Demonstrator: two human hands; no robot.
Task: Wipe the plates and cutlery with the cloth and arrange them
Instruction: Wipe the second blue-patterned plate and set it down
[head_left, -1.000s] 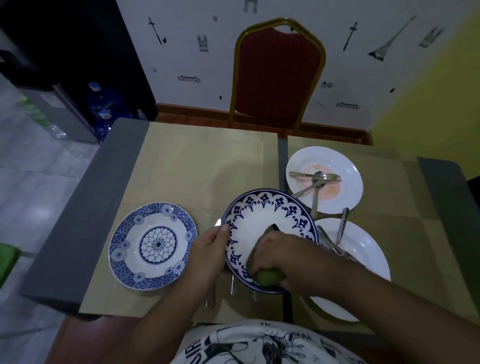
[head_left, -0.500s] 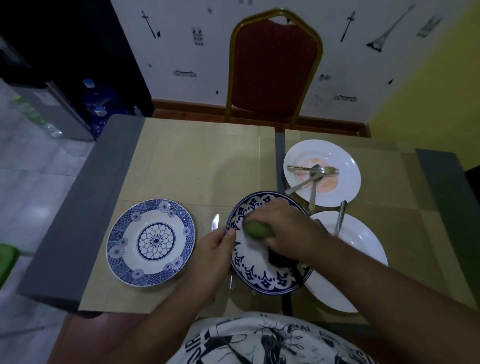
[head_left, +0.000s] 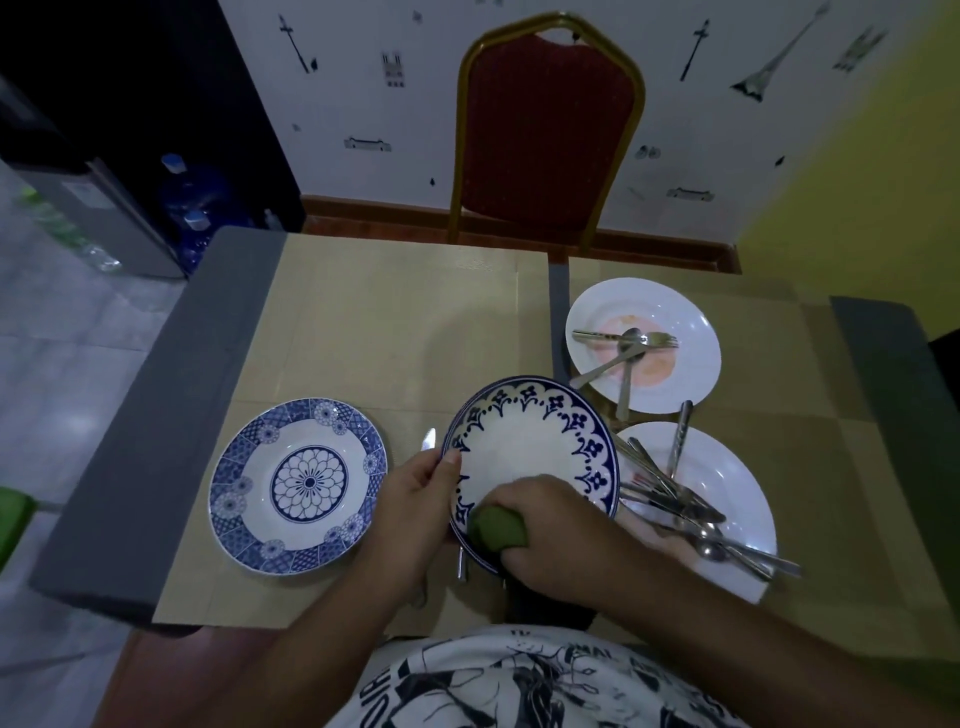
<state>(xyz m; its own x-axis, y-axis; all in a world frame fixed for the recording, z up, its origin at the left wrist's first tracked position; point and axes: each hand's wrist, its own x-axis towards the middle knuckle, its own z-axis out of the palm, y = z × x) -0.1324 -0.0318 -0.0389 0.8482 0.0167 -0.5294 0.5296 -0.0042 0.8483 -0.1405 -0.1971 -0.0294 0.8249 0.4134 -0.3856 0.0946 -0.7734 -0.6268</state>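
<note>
In the head view, low in the centre of the frame, the left hand (head_left: 415, 499) grips the left rim of the blue-bordered plate (head_left: 535, 436), with the thumb lying on top of the rim. The right hand (head_left: 550, 530) is curled tight round a bunched green cloth (head_left: 496, 527), pressing it on the plate's near rim, just left of a white plate (head_left: 727, 467) heaped with cutlery (head_left: 675, 499)
</note>
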